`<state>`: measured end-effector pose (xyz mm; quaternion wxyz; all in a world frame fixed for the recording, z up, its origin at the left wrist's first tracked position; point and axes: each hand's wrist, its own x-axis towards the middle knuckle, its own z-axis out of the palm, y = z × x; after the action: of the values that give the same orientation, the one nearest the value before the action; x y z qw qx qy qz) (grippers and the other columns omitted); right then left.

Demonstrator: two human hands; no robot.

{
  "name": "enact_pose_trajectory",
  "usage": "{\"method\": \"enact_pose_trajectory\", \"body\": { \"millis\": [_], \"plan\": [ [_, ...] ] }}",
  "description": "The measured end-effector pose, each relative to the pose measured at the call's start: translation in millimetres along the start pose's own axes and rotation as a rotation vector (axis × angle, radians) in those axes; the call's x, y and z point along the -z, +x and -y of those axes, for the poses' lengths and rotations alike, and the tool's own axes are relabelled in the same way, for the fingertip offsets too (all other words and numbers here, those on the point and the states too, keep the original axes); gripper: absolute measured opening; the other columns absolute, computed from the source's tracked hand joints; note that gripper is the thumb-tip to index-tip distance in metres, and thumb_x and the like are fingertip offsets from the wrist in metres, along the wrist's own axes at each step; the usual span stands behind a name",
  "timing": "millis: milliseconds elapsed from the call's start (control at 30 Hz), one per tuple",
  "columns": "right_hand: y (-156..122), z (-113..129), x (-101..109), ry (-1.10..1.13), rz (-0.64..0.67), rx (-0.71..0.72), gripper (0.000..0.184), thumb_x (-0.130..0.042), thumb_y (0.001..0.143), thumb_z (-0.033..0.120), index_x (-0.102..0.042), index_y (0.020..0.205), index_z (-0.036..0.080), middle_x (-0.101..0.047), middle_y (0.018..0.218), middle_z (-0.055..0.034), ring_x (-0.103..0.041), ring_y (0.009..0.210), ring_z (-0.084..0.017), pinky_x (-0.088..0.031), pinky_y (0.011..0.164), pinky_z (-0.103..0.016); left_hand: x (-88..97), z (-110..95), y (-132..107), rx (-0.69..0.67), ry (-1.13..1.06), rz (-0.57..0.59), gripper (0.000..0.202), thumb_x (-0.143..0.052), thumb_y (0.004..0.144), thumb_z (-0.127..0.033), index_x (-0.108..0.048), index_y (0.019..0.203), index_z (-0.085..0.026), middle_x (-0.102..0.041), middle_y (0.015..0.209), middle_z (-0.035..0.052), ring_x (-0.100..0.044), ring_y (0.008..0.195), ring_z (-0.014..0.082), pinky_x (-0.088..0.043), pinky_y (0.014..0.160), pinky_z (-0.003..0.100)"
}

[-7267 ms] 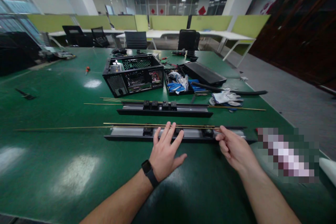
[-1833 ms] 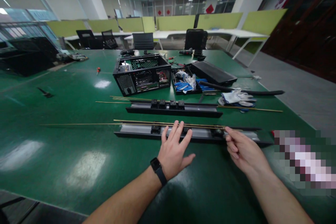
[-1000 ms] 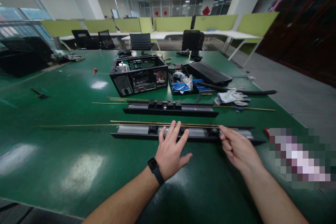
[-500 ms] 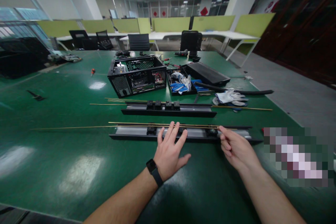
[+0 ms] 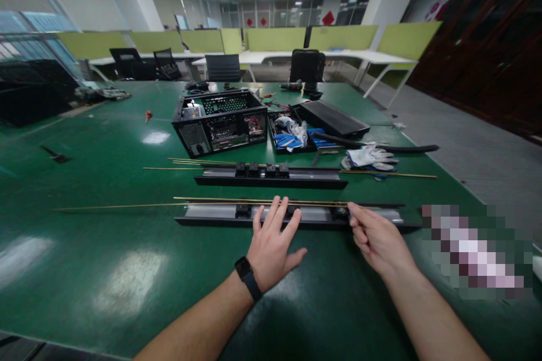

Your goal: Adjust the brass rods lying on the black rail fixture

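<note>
My left hand (image 5: 275,237), with a dark watch (image 5: 244,271) on its wrist, lies with fingers spread over the near black rail (image 5: 220,220). Its fingertips rest at the thin brass rods (image 5: 228,201) that run along the rail's back edge. At the rail's right part, the thumb and forefinger of my right hand (image 5: 376,237) are pinched on the end of the brass rods. Inside the rail's pale channel sit black blocks (image 5: 243,208), one partly hidden by my left fingers. One rod reaches far out to the left over the green table (image 5: 105,271).
A second black rail (image 5: 271,181) with several black blocks lies behind, with brass rods beside it. Farther back are an open computer case (image 5: 220,124), a tray of gloves (image 5: 292,132), a black panel (image 5: 334,117) and white gloves (image 5: 368,157). A pixelated patch covers something at right.
My right hand has shifted slightly left along the rods. My left hand stays spread in nearly the same place. The whole view moved a few pixels.
</note>
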<state>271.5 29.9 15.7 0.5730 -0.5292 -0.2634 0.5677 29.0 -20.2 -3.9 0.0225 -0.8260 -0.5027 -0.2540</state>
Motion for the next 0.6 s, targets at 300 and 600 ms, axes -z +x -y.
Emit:
{"method": "enact_pose_trajectory", "body": {
  "millis": [300,600],
  "plan": [
    [1.3,0.4,-0.4,0.051,-0.019,0.008,0.040,-0.097,0.056,0.035,-0.064,0.068,0.015,-0.058,0.057,0.0026,-0.034,0.032,-0.002,-0.023,0.022,-0.013,1.7,-0.4,0.4,0.003,0.007,0.009,0.080,-0.075,0.083,-0.040,-0.042,0.153,-0.021,-0.027,0.166,0.0188,-0.020,0.156,0.0357,-0.020,0.121,0.064],
    [2.3,1.7,0.5,0.081,-0.021,-0.021,0.035,-0.094,0.061,0.029,-0.064,0.071,0.015,-0.057,0.058,0.0031,-0.034,0.032,-0.002,-0.024,0.022,-0.012,2.1,-1.0,-0.2,0.004,0.004,0.024,0.081,-0.075,0.084,-0.040,-0.040,0.154,-0.022,-0.025,0.167,0.0185,-0.019,0.156,0.0351,-0.019,0.121,0.064]
  ]
}}
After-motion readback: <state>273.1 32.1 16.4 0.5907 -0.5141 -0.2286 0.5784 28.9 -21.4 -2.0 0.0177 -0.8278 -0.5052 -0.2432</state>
